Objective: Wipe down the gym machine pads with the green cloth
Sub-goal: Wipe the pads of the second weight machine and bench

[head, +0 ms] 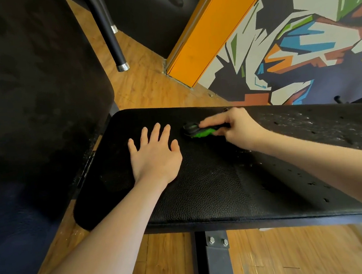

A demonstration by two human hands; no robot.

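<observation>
The left hand [155, 153] lay flat on the black seat pad [214, 189], fingers straight and spread apart, holding nothing. Just to its right, toward the pad's far edge, the right hand [235, 129] pressed the green cloth [202, 132] against the leather, its fingers curled and clamped on the bunched fabric. The pad's right part looked cracked and pitted, above a wooden floor [288, 257].

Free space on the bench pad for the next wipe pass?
Bare pad runs along the near edge, between the left hand and the right forearm. The far-left corner beyond the left hand is bare too. It is crowded mid-pad: the right hand grips the green cloth close beside the left fingertips.
</observation>
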